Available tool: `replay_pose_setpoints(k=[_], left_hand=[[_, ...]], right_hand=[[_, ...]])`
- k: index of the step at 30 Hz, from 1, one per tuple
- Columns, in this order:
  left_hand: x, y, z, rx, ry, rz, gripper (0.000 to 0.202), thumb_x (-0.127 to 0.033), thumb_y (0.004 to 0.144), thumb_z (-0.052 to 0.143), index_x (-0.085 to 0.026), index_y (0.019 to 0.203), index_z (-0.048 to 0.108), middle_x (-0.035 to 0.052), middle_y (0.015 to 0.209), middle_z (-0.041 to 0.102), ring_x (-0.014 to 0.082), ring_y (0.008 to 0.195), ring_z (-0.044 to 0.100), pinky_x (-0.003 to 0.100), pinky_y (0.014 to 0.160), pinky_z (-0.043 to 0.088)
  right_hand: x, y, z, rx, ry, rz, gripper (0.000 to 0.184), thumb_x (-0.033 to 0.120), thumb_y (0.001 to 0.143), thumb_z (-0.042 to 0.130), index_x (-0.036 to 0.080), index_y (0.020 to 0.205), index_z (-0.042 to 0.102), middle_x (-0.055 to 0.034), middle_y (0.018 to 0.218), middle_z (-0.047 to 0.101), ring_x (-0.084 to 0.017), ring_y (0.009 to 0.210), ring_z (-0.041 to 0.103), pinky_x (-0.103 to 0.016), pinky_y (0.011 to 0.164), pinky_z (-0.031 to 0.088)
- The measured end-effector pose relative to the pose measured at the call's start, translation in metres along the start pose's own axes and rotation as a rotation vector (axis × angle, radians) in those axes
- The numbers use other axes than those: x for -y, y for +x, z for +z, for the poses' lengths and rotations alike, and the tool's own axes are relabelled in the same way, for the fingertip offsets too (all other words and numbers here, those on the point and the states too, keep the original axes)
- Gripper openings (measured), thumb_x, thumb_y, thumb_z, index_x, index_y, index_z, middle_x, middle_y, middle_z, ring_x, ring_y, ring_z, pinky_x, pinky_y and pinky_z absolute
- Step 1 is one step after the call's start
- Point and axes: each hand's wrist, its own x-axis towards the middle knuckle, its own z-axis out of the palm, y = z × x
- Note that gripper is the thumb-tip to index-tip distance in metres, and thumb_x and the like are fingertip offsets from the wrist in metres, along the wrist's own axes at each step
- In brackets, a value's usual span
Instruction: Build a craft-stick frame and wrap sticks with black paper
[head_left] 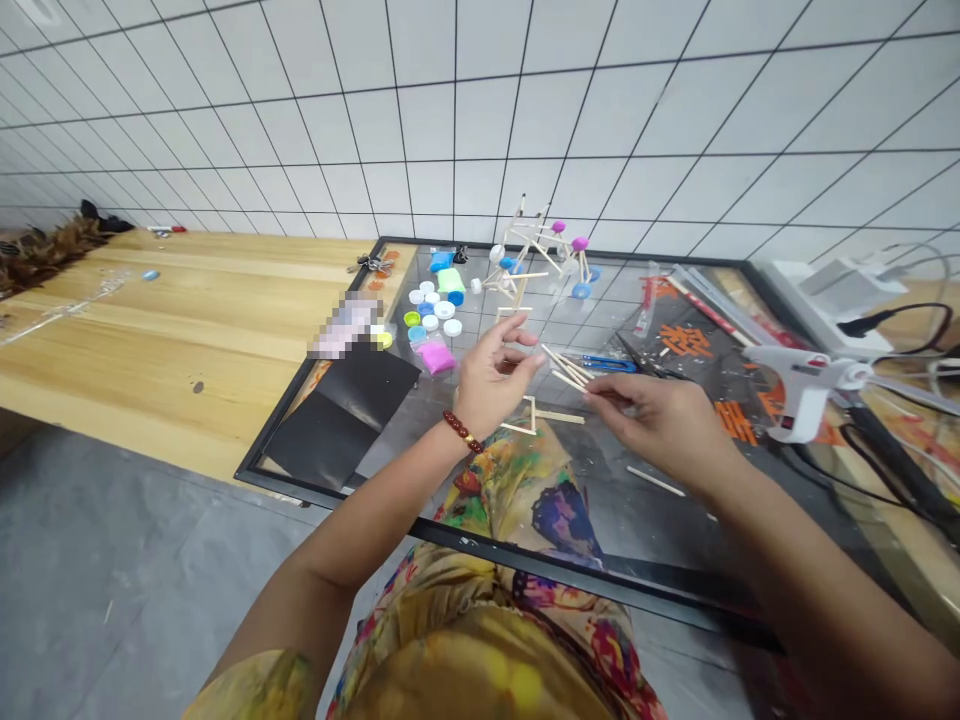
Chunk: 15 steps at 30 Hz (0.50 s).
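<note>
- R hand: pinching a small bunch of wooden sticks nr one end, thumb vs. fingers; far ends fan out toward the other hand, prob. so single sticks are easy to tell apart
- L hand: half-curled, thumb & fingers a little apart, nothing seen in it; sits just by the stick tips; can't tell if it touches them; pose looks right for fine pinching
- stick frame: lies flat on the panel below the hands, one more stick running off to its R; flat lay prob. keeps corners steady
- loose stick: alone on the panel, nr the R forearm
- stick-and-ball model: stands at the back by the wall, w/ pink, white & blue bits at joints; prob. there to keep it clear of the elbows
- bottle caps + pink packet: grouped on the L side, off the middle
- glue gun: R side, nozzle pointing inward, handle down; prob. handy for that arm, nr its cord
- black-framed panel: on the wooden desk; smooth, prob. a good flat base for small parts
</note>
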Motion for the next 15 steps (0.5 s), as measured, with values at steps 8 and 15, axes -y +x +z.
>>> replay_pose_setpoints(k=[8, 15], left_hand=[[0.01, 0.003, -0.026, -0.054, 0.176, 0.157, 0.048, -0.019, 0.085, 0.064, -0.027, 0.131, 0.058, 0.0034, 0.108, 0.067, 0.0071, 0.067, 0.066, 0.021, 0.064, 0.053], [0.014, 0.003, -0.028, -0.004, 0.36, 0.248, 0.05, -0.016, 0.092, 0.054, -0.027, 0.14, 0.048, 0.0071, 0.118, 0.065, 0.0076, 0.072, 0.067, 0.022, 0.067, 0.055]], right_hand=[[-0.055, -0.083, -0.035, -0.215, -0.19, 0.213, 0.009, 0.045, 0.084, 0.06, 0.038, 0.09, 0.062, -0.0074, 0.083, 0.074, -0.031, 0.076, 0.072, -0.045, 0.065, 0.051], [-0.116, -0.135, -0.035, -0.295, -0.167, 0.468, 0.023, 0.055, 0.075, 0.063, 0.034, 0.08, 0.067, -0.0037, 0.061, 0.071, -0.034, 0.058, 0.07, -0.042, 0.047, 0.043]])
